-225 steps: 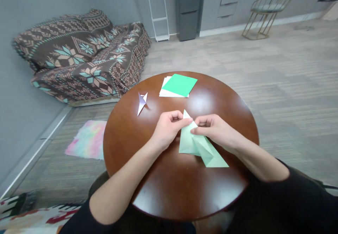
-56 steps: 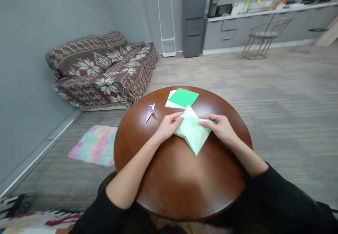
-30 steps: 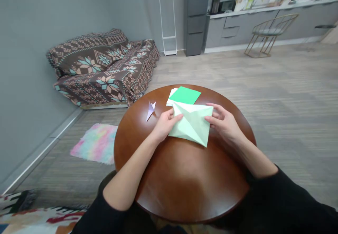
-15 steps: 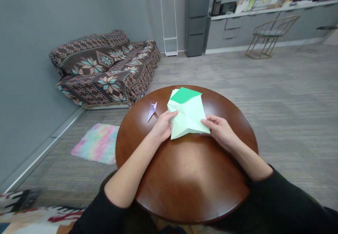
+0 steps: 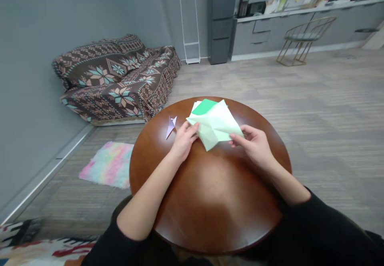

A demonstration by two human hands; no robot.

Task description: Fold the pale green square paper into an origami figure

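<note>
A creased pale green sheet of paper [image 5: 214, 124] is held between both hands above the round brown table [image 5: 216, 202], turned so that one corner points toward me. My left hand [image 5: 184, 140] pinches its left side. The right corner is gripped between the thumb and fingers of my right hand [image 5: 255, 144]. Behind the sheet, partly covered by it, lies a bright green paper [image 5: 204, 107] on top of some white paper. A small folded purple paper figure [image 5: 171, 127] rests on the table, left of my left hand.
A sofa with a patterned cover [image 5: 120, 78] stands at the back left, and a fluffy pastel rug [image 5: 108, 164] lies on the floor left of the table. Farther back are a grey fridge [image 5: 220, 22], a kitchen counter [image 5: 273, 16] and a metal chair [image 5: 301, 38].
The pale green sheet has been rotated, and one corner now points away over the bright green paper. Both hands still hold it, with my right hand gripping near a corner.
</note>
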